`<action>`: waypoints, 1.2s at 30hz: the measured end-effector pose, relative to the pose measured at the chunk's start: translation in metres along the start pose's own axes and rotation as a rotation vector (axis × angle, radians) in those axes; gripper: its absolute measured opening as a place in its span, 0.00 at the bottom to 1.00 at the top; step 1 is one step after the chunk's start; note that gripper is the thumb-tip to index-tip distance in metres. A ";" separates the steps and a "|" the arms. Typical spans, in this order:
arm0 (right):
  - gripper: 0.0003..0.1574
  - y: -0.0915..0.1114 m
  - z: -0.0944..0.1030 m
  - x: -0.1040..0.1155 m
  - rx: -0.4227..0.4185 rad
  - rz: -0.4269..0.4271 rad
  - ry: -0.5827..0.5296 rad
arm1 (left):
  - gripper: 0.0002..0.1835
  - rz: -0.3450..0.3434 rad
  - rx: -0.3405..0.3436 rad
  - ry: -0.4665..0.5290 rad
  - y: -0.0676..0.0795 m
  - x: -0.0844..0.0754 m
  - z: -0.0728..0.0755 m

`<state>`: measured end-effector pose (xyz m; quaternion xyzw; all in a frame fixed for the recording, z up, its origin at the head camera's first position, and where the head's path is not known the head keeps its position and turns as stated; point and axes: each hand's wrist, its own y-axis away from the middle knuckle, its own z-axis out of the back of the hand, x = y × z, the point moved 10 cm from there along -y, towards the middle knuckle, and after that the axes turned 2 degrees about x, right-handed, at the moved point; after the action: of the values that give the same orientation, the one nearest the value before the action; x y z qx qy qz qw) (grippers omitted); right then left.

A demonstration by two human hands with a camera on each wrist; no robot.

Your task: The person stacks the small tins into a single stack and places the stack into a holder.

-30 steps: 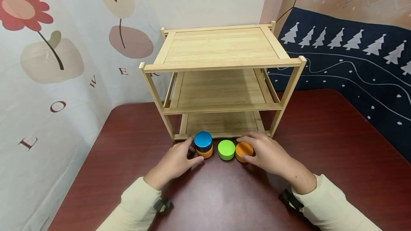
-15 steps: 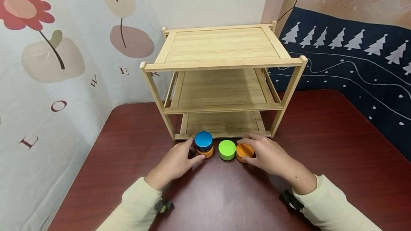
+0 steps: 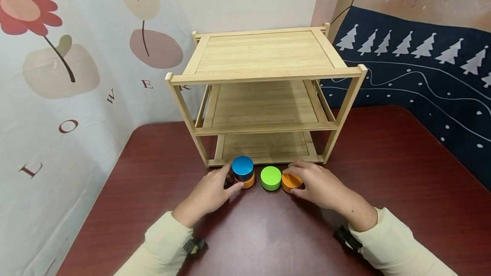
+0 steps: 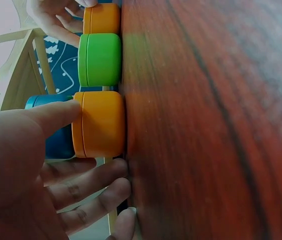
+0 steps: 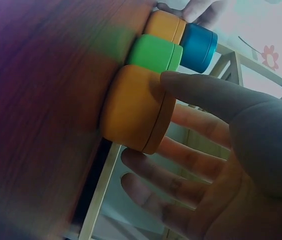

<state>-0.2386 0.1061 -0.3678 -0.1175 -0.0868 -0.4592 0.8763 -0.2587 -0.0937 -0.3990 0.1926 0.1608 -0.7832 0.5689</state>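
Three small round jars stand in a row on the dark red table, with a blue jar (image 3: 243, 167) stacked on the left orange jar (image 4: 101, 125). My left hand (image 3: 209, 193) holds this stack from the left. Its thumb lies against the orange jar near the lid seam, and the index finger reaches behind. A green jar (image 3: 270, 178) sits in the middle, untouched. At the right, my right hand (image 3: 322, 184) grips the other orange jar (image 5: 133, 107), thumb in front and index finger behind. The remaining fingers of both hands are spread loosely beyond the jars.
Just behind the jars stands a pale wooden three-tier shelf (image 3: 264, 130), its lower front rail close to them. The red table (image 3: 268, 233) stretches in front and to both sides. A flower-patterned wall covering (image 3: 76, 110) and a dark tree-patterned one (image 3: 406, 76) lie behind.
My right fingers and thumb have closed slightly around the right orange jar. The left hand, the stack and the green jar look unchanged.
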 end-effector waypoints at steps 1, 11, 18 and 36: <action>0.26 0.000 0.000 0.000 0.002 0.001 -0.001 | 0.19 -0.002 -0.001 0.000 0.000 0.000 0.000; 0.25 0.000 0.000 0.001 -0.002 0.015 0.000 | 0.20 0.003 -0.009 0.001 0.000 0.000 0.001; 0.25 0.001 0.000 0.002 0.005 0.015 0.009 | 0.23 0.001 -0.007 -0.011 0.001 -0.001 0.000; 0.25 0.004 0.008 0.005 0.013 0.019 0.065 | 0.23 0.009 -0.003 -0.021 0.001 -0.001 0.001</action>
<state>-0.2325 0.1068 -0.3589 -0.0976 -0.0604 -0.4538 0.8837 -0.2573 -0.0937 -0.3978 0.1841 0.1553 -0.7824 0.5743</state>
